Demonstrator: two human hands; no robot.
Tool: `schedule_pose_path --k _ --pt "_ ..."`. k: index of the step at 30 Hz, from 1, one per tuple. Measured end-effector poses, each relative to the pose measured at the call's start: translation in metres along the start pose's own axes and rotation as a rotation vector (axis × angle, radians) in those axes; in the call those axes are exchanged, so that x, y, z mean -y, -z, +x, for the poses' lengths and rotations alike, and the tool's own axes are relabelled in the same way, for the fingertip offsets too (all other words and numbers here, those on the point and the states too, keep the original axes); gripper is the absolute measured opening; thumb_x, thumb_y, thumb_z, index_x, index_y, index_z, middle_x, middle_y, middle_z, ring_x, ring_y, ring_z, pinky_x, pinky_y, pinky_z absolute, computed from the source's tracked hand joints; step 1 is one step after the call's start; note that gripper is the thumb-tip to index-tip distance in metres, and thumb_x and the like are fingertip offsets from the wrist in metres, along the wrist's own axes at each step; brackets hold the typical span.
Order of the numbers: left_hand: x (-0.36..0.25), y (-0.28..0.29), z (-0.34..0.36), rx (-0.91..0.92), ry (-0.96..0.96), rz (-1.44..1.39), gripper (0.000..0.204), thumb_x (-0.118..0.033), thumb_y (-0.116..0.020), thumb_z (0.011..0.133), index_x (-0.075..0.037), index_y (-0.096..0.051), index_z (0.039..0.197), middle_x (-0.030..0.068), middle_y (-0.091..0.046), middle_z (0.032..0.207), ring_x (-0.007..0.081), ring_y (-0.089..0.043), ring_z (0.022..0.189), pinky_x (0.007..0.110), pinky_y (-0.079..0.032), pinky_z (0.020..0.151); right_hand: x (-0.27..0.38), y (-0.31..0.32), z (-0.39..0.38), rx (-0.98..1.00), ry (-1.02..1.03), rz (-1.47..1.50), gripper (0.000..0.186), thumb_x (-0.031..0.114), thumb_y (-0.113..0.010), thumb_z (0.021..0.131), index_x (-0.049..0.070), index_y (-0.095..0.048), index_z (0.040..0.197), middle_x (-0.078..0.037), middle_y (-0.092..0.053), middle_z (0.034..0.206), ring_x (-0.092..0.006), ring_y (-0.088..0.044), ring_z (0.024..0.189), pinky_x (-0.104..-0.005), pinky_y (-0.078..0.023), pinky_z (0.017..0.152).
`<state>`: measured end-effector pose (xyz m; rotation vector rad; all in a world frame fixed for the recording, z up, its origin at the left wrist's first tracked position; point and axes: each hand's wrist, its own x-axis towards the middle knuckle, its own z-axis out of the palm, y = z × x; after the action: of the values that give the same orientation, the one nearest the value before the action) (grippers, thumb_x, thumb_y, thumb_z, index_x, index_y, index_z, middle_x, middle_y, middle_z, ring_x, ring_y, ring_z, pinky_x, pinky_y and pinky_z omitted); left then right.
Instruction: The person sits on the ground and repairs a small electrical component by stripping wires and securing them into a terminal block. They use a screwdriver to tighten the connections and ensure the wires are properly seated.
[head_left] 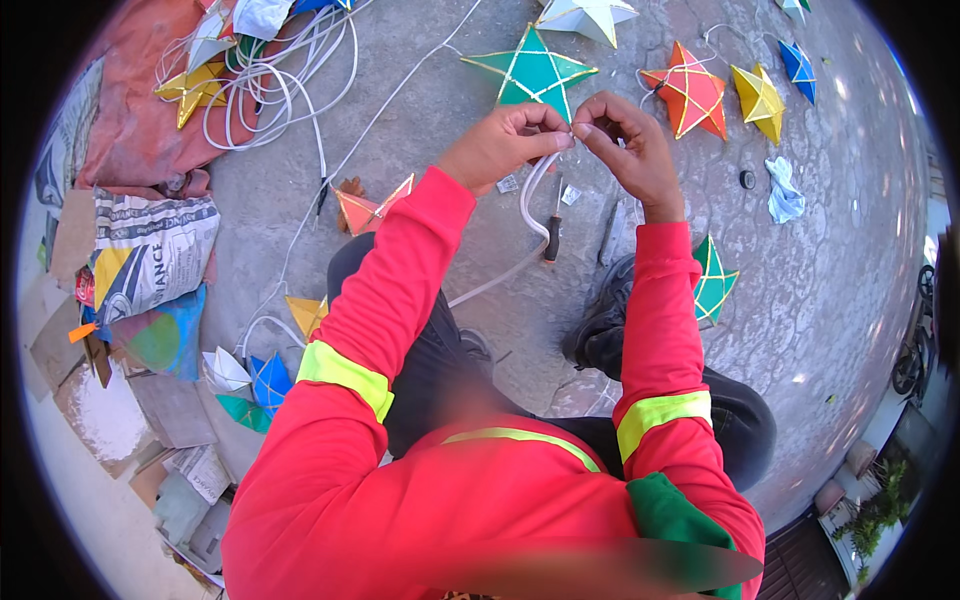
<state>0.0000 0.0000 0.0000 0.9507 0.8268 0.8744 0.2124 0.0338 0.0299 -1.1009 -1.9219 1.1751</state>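
Observation:
My left hand is closed in a pinch on a white cable, which loops down from its fingertips to the ground. Thumb and forefinger of my right hand are pinched together, meeting the left fingertips; the small bit between them is too small to make out. Just beyond both hands lies a green star lantern with gold trim. Below them, a screwdriver with a dark and orange handle rests on the concrete beside the cable.
A red star, yellow star and blue star lie at the far right, near a crumpled pale cloth. Coiled white cable is at the far left. A printed sack stands at left; a green star lies beside my right arm.

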Motion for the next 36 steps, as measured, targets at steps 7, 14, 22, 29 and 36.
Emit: schedule_pose_path --k 7,14,22,29,36 --pt "0.002 -0.009 -0.004 -0.247 -0.24 0.443 0.01 -0.011 -0.069 0.097 -0.004 -0.071 0.104 -0.002 -0.067 0.099 0.0067 -0.061 0.081 0.024 -0.05 0.073 -0.007 -0.017 -0.003 -0.115 -0.247 0.233 0.013 0.017 -0.071 0.096 0.004 -0.07 0.098 0.004 -0.064 0.083 -0.0029 -0.053 0.076 -0.0196 -0.04 0.065" --pt "0.001 -0.003 -0.006 -0.141 -0.047 -0.013 0.016 -0.016 -0.067 0.098 -0.004 -0.071 0.108 -0.0035 -0.068 0.092 0.0049 -0.057 0.076 0.022 -0.046 0.071 -0.011 -0.017 0.005 -0.063 -0.058 0.159 0.023 0.027 -0.069 0.092 0.005 -0.073 0.1 -0.005 -0.07 0.092 -0.0174 -0.067 0.086 -0.0322 -0.051 0.081" --pt "-0.01 -0.002 -0.011 0.026 0.096 -0.181 0.018 -0.021 -0.067 0.099 -0.006 -0.07 0.11 -0.0019 -0.069 0.1 0.0043 -0.057 0.083 0.022 -0.045 0.076 -0.004 -0.001 0.002 0.095 -0.031 0.155 0.004 0.005 -0.066 0.098 0.002 -0.064 0.101 0.0 -0.064 0.094 -0.0087 -0.063 0.089 -0.0244 -0.051 0.084" --pt "-0.008 -0.004 -0.009 0.011 0.091 -0.162 0.02 -0.023 -0.068 0.099 -0.008 -0.07 0.112 -0.0027 -0.07 0.1 0.0042 -0.056 0.081 0.022 -0.043 0.074 -0.004 0.001 0.001 0.078 0.005 0.079 0.005 0.005 -0.066 0.097 0.001 -0.064 0.101 -0.001 -0.064 0.094 -0.0091 -0.064 0.09 -0.0246 -0.051 0.084" --pt "-0.007 -0.004 -0.008 -0.03 0.079 -0.122 0.018 -0.021 -0.066 0.101 -0.008 -0.07 0.112 -0.0002 -0.069 0.104 0.0078 -0.061 0.09 0.026 -0.05 0.081 0.004 0.0 0.002 0.027 0.035 -0.002 0.007 0.008 -0.067 0.097 0.002 -0.065 0.101 0.0 -0.064 0.095 -0.0081 -0.062 0.087 -0.0235 -0.05 0.077"
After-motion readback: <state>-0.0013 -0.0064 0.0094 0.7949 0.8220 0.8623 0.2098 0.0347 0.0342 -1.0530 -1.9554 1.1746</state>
